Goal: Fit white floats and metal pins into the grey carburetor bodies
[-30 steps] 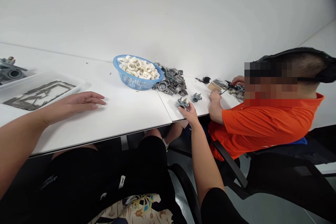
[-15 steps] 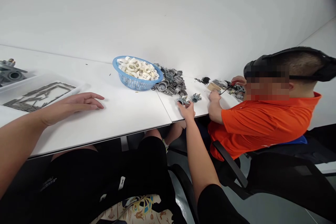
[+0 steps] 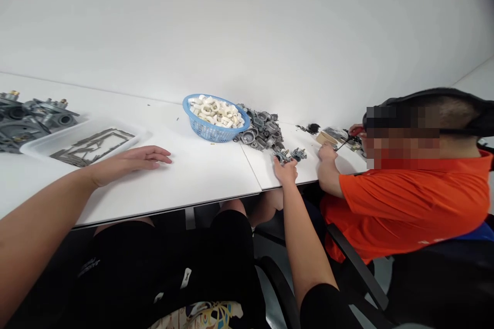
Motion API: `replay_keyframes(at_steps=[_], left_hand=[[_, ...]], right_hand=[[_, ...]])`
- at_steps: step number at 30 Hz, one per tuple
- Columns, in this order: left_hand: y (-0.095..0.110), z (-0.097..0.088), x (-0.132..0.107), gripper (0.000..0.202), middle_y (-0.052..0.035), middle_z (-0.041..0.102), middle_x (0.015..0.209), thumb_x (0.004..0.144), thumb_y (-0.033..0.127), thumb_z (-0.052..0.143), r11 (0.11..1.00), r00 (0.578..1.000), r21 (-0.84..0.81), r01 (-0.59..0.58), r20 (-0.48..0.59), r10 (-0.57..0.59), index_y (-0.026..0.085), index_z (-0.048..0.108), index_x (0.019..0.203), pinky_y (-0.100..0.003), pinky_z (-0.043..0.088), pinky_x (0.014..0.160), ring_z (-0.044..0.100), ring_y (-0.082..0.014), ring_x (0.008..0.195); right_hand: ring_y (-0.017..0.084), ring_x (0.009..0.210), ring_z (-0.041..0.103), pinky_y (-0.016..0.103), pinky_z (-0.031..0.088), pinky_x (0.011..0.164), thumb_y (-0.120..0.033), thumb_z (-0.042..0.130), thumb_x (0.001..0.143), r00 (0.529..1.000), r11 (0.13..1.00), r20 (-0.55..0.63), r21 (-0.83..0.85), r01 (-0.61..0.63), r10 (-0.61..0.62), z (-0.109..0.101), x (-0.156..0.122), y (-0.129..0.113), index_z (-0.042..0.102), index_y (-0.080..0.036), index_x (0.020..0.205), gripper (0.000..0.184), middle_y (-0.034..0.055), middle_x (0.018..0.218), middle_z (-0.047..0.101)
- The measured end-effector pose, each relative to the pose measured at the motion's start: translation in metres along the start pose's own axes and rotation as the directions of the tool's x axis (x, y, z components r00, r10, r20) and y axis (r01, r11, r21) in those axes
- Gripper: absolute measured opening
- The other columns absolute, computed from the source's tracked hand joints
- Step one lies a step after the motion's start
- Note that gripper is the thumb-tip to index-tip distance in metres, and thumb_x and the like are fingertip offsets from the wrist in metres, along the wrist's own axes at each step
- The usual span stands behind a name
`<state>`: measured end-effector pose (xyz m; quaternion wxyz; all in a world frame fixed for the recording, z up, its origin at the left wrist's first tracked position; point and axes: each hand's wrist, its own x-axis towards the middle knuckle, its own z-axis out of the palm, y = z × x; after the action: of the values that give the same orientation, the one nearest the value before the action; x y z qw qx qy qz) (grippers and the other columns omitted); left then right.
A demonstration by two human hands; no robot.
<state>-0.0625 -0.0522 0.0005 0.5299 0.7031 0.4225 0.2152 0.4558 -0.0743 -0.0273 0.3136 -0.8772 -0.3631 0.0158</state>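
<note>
My right hand reaches over the table's front edge with thumb and fingers around a small silver carburetor. Right beside it stands a second carburetor; whether the two touch is hard to tell. Over the white tabletop, my left hand is stretched out with fingers extended, holding nothing. Close behind that hand lies a translucent plastic tray with thin dark grey gaskets or strips in it.
A blue basket of white plastic parts stands at the back, against a heap of grey metal carburetor parts. More carburetors sit at far left. At right, a co-worker in an orange shirt holds a screwdriver-like tool near a cardboard box.
The view has shifted left, so everything appears further right and lower. The carburetor in my right hand is slightly closer to its neighbour. My left hand stays stretched out.
</note>
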Motion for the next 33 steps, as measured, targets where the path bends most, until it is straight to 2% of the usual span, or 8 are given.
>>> replay_keyframes(at_steps=[4,11,15,20,23,33], left_hand=[[0.009,0.004,-0.004,0.052,-0.0034,0.072,0.138,0.077,0.058,0.067,0.999,0.999,0.031,0.009,-0.054,-0.007,0.033,0.070,0.123,-0.036,0.054,0.108,0.061,-0.0323,0.136],[0.007,0.001,-0.004,0.052,-0.0082,0.066,0.145,0.087,0.054,0.062,1.000,1.000,0.005,0.021,-0.009,-0.021,0.029,0.060,0.132,-0.044,0.044,0.117,0.054,-0.0330,0.142],[0.002,0.006,-0.003,0.056,-0.0091,0.063,0.149,0.088,0.057,0.059,1.000,0.998,-0.002,0.032,-0.046,-0.032,0.027,0.056,0.136,-0.048,0.040,0.120,0.050,-0.0328,0.145],[0.002,0.019,-0.005,0.056,-0.0071,0.070,0.140,0.083,0.062,0.058,0.999,0.985,-0.039,0.023,-0.171,-0.030,0.029,0.061,0.128,-0.046,0.049,0.112,0.055,-0.0342,0.140],[0.005,0.024,-0.006,0.055,-0.0075,0.073,0.134,0.080,0.063,0.058,1.000,0.976,-0.020,0.011,-0.216,-0.015,0.029,0.063,0.123,-0.048,0.047,0.113,0.058,-0.0356,0.137],[0.009,0.026,-0.007,0.053,-0.0086,0.072,0.134,0.081,0.061,0.057,0.999,0.976,-0.026,0.020,-0.218,-0.025,0.029,0.062,0.123,-0.051,0.041,0.116,0.057,-0.0364,0.137]], right_hand=[[0.032,0.138,0.051,0.053,0.032,0.120,-0.058,0.065,0.092,1.000,1.000,0.009,0.003,0.007,-0.007,-0.005,0.002,-0.001,0.045,-0.014,0.148,0.074,0.0168,0.139,0.062],[0.030,0.132,0.056,0.056,0.037,0.117,-0.055,0.064,0.096,1.000,1.000,0.003,-0.011,-0.001,0.001,-0.010,0.008,0.001,0.057,-0.017,0.138,0.057,0.0116,0.134,0.064],[0.029,0.130,0.057,0.056,0.040,0.115,-0.056,0.063,0.097,1.000,1.000,-0.009,-0.028,0.001,-0.001,-0.009,0.011,0.002,0.059,-0.018,0.137,0.056,0.0116,0.135,0.063],[0.030,0.130,0.057,0.057,0.041,0.115,-0.056,0.062,0.097,1.000,0.998,-0.013,-0.058,-0.009,0.008,-0.007,0.015,0.001,0.059,-0.018,0.136,0.055,0.0118,0.135,0.062],[0.030,0.131,0.056,0.057,0.041,0.115,-0.055,0.063,0.097,1.000,0.997,-0.017,-0.074,-0.020,0.019,-0.006,0.018,0.000,0.059,-0.017,0.136,0.054,0.0121,0.137,0.061],[0.030,0.131,0.057,0.057,0.044,0.113,-0.052,0.063,0.098,0.997,0.995,-0.045,-0.085,-0.059,0.055,0.001,0.024,-0.001,0.058,-0.018,0.137,0.052,0.0125,0.141,0.059]])
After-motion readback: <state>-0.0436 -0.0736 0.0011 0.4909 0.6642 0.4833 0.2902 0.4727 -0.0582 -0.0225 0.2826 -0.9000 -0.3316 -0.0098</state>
